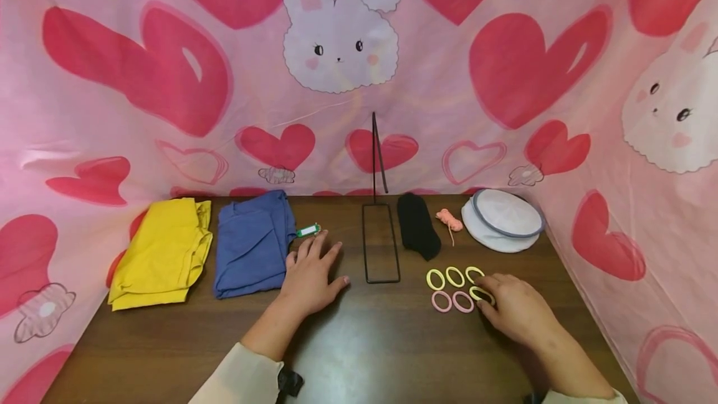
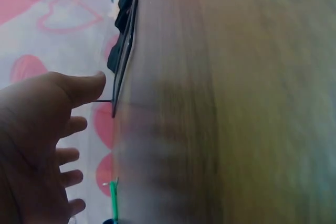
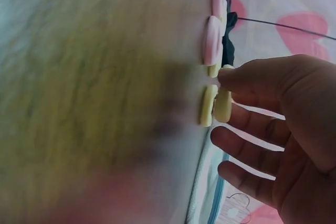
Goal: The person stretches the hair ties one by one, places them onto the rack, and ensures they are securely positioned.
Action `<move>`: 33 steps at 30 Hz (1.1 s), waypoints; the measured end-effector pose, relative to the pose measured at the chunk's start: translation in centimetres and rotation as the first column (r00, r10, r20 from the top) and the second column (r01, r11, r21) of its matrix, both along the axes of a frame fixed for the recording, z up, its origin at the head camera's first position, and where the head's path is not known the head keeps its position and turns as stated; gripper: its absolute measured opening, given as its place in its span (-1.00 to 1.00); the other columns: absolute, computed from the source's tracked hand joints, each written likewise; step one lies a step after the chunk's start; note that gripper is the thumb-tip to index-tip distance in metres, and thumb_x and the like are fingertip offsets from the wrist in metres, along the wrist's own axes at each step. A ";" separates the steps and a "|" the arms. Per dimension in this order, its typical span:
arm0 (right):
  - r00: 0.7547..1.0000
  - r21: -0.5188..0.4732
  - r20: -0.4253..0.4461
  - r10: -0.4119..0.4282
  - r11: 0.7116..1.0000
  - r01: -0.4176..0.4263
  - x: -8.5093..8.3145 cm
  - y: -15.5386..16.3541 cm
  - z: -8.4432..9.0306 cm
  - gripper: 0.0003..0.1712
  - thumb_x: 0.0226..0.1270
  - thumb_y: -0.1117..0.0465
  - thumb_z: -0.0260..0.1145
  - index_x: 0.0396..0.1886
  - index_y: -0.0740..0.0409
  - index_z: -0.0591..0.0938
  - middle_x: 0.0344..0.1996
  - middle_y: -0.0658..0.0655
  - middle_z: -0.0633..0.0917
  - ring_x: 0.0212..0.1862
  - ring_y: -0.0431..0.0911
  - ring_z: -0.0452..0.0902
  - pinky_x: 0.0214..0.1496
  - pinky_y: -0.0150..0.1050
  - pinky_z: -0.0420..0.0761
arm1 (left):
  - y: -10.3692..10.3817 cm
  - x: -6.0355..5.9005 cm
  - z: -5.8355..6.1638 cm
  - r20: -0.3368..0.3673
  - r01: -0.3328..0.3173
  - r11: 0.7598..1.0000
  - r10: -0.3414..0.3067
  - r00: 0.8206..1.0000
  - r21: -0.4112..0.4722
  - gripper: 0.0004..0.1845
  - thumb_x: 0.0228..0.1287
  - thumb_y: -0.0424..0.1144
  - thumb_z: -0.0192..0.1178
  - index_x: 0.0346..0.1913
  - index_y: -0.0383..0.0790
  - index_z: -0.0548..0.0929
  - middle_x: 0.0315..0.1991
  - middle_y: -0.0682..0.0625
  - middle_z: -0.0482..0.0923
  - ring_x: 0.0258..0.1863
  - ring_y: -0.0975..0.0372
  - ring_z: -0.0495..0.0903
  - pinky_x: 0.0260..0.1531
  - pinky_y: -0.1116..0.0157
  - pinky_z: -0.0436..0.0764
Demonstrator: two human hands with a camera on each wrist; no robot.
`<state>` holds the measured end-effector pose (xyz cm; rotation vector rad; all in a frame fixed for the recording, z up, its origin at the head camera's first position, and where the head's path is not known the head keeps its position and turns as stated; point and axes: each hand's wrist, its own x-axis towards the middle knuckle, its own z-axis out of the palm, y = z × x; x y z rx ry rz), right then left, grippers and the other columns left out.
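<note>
My right hand [image 1: 518, 307] pinches a yellow hair tie [image 3: 224, 103] between thumb and finger, its other fingers loosely bent. Another yellow hair tie [image 3: 208, 106] lies beside it, close to the fingertips. To the left, more yellow hair ties [image 1: 435, 279] form a row behind two pink hair ties [image 1: 463, 302]. My left hand [image 1: 308, 276] is spread low over the table, palm down and holding nothing. Its fingertips are nearest a green key tag [image 1: 308, 230], next to a folded blue cloth [image 1: 252, 245].
A folded yellow cloth [image 1: 159, 251] lies far left on the brown table [image 1: 359, 354]. Between the hands stands a thin black wire stand [image 1: 364, 245]. A black sock [image 1: 417, 226], a coral yarn bundle [image 1: 449, 220] and white round mesh items [image 1: 505, 217] line the back right. Pink heart-print fabric encloses the table.
</note>
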<state>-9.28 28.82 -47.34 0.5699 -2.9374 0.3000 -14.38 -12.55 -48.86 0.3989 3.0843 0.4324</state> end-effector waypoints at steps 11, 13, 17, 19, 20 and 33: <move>0.994 -0.141 -0.106 0.035 0.989 -0.050 -1.2 -2.0 1.4 -0.59 0.15 0.24 0.56 0.02 0.23 0.74 -0.11 0.11 0.74 -0.12 0.03 0.73 -0.04 0.09 0.69 | 2.4 -1.6 -0.7 0.082 0.066 0.995 -0.073 0.994 0.079 -0.22 0.38 0.28 0.24 0.57 0.07 0.40 0.59 -0.09 0.20 0.56 -0.06 0.14 0.39 -0.30 0.12; 0.990 -0.156 -0.132 0.046 0.985 -0.066 -1.5 -2.6 1.8 -0.60 0.16 0.25 0.55 0.02 0.21 0.74 -0.10 0.09 0.74 -0.12 0.01 0.72 -0.05 0.07 0.69 | 2.9 -1.8 -0.7 0.098 0.075 0.994 -0.082 0.992 0.073 -0.21 0.38 0.31 0.23 0.58 0.08 0.38 0.60 -0.09 0.19 0.56 -0.05 0.13 0.40 -0.30 0.09; 0.982 -0.186 -0.177 0.071 0.977 -0.104 -2.1 -3.9 2.5 -0.60 0.17 0.25 0.52 0.04 0.17 0.74 -0.08 0.08 0.73 -0.09 -0.02 0.72 -0.04 0.05 0.68 | 3.8 -2.2 -0.8 0.115 0.096 0.994 -0.100 0.988 0.045 -0.19 0.38 0.35 0.19 0.59 0.12 0.35 0.60 -0.08 0.18 0.57 -0.05 0.11 0.39 -0.29 0.09; 0.977 -0.203 -0.196 0.084 0.971 -0.124 -2.4 -4.5 2.9 -0.59 0.18 0.24 0.53 0.06 0.14 0.74 -0.07 0.06 0.73 -0.11 -0.05 0.70 -0.05 0.02 0.68 | 4.1 -2.4 -0.9 0.120 0.102 0.994 -0.105 0.987 0.028 -0.19 0.39 0.37 0.17 0.60 0.14 0.34 0.60 -0.08 0.18 0.57 -0.06 0.11 0.39 -0.28 0.09; 0.974 -0.209 -0.206 0.090 0.969 -0.134 -2.5 -4.8 3.1 -0.59 0.19 0.23 0.53 0.07 0.13 0.74 -0.06 0.05 0.73 -0.13 -0.07 0.69 -0.07 0.00 0.68 | 4.2 -2.5 -0.9 0.123 0.105 0.994 -0.107 0.987 0.022 -0.19 0.39 0.37 0.16 0.60 0.15 0.34 0.60 -0.08 0.18 0.56 -0.06 0.11 0.39 -0.29 0.09; 0.907 -0.275 -0.373 0.197 0.910 -0.311 -4.4 -8.8 7.5 -0.63 0.20 0.23 0.54 0.02 0.18 0.76 -0.07 0.12 0.74 0.00 0.01 0.73 0.08 0.02 0.68 | 4.9 -3.1 -1.2 0.169 0.105 0.994 -0.100 0.981 -0.017 -0.17 0.38 0.41 0.14 0.61 0.19 0.30 0.63 -0.07 0.11 0.56 -0.08 0.07 0.38 -0.31 0.08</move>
